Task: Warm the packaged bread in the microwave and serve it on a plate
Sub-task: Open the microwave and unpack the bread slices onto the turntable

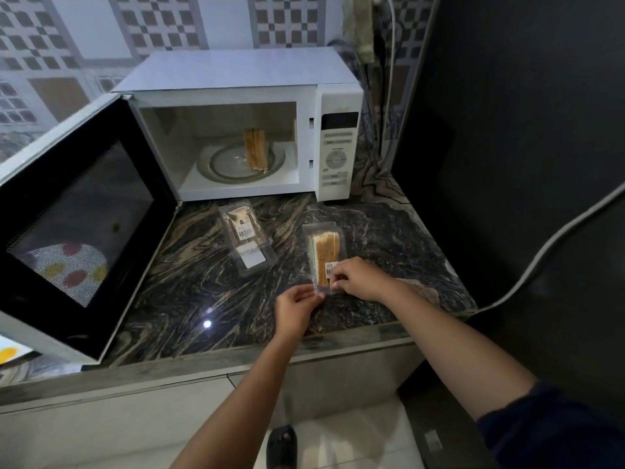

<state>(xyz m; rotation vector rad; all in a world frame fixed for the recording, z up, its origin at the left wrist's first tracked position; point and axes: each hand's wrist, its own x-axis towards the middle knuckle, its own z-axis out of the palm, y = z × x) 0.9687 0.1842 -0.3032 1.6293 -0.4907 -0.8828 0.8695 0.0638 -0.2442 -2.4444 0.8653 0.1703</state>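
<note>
A clear plastic bread package [324, 252] with sliced bread inside lies on the dark marbled counter [389, 238]. My right hand [358, 277] pinches its near end by the barcode label. My left hand [296, 308] pinches the package's near corner flap. A second clear package [247, 240], which looks empty, lies to the left. The white microwave [243, 76] stands at the back with its door [77, 214] swung wide open to the left. Inside, a stack of bread slices [256, 148] stands upright on the glass turntable [233, 164].
The open door overhangs the counter's left part. A dark wall [524, 147] bounds the right side, with a grey cable [541, 252] running across it. Cables hang behind the microwave at the right. The counter's front edge [236, 360] lies just below my hands.
</note>
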